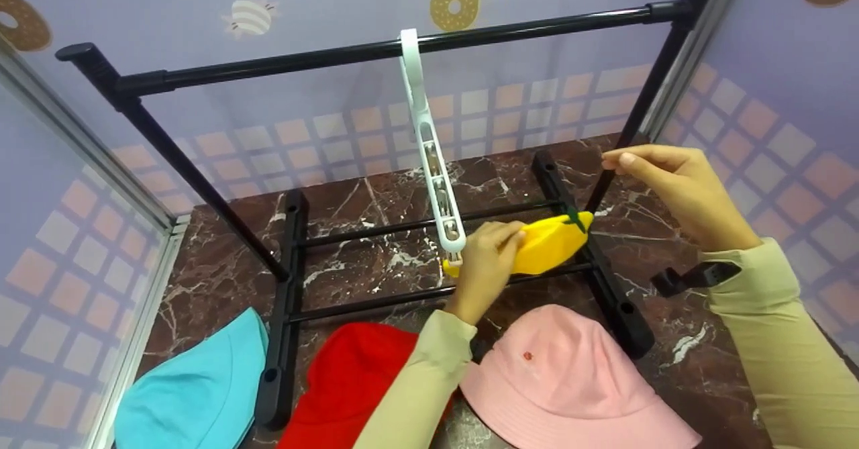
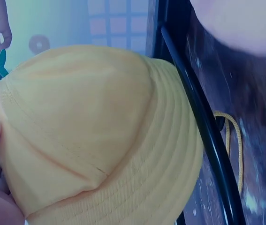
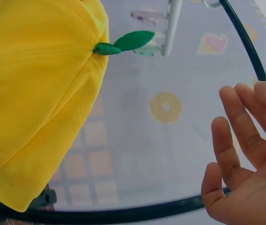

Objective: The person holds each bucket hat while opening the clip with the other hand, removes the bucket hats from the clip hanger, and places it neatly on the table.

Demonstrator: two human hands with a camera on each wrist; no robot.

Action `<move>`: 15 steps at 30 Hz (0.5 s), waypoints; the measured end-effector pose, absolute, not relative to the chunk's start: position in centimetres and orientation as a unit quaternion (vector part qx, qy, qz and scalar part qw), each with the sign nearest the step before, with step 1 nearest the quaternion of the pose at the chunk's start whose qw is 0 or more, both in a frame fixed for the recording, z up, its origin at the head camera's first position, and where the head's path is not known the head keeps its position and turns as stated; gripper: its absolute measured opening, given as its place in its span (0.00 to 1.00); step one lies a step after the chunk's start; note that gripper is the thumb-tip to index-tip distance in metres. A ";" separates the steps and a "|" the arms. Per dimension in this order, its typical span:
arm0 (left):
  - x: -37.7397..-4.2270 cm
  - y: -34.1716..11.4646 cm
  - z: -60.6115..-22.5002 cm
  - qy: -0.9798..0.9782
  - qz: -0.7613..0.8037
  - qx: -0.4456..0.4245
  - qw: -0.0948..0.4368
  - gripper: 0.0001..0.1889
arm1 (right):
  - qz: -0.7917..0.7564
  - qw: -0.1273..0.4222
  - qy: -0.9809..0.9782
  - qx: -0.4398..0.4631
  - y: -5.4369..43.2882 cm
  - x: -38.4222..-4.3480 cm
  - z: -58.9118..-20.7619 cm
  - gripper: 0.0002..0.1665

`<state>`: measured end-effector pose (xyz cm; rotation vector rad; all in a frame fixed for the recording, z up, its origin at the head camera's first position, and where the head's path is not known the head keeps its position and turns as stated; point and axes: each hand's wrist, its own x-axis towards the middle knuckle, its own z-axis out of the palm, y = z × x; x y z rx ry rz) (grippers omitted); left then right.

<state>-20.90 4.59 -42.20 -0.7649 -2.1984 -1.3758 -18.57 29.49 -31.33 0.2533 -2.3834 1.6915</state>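
My left hand [image 1: 488, 261] pinches the edge of a yellow bucket hat [image 1: 553, 244] with a green leaf sprout on its crown. The hat lies sideways below a white slotted hanger [image 1: 439, 190], which hooks over the black rack's top bar. The hat's left end is at the hanger's lower tip; whether the two are joined I cannot tell. In the left wrist view the hat's stitched brim [image 2: 170, 140] shows beside a black rod, with a yellow cord hanging beyond. My right hand [image 1: 684, 190] is raised by the right post, holding nothing, its fingers loosely bent in the right wrist view.
A black garment rack [image 1: 288, 63] stands on a dark marbled surface [image 1: 221, 247]. In front lie a turquoise hat [image 1: 194, 388], a red hat [image 1: 356, 375] and a pink bucket hat [image 1: 557, 375]. Patterned panels [image 1: 322, 6] enclose the back and sides.
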 end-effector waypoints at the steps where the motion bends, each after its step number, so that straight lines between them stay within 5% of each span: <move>1: -20.7 4.9 -42.2 -0.791 -0.496 -0.283 0.222 0.08 | 0.570 0.109 -0.809 0.088 29.8 -18.4 -31.3 0.22; 8: -19.7 6.8 -41.4 -0.774 -0.499 -0.312 0.233 0.09 | 0.575 0.120 -0.807 0.071 31.8 -17.1 -31.3 0.21; 15: -18.4 8.4 -39.8 -0.746 -0.563 -0.303 0.185 0.08 | 0.652 0.121 -0.747 0.057 33.9 -16.2 -31.1 0.21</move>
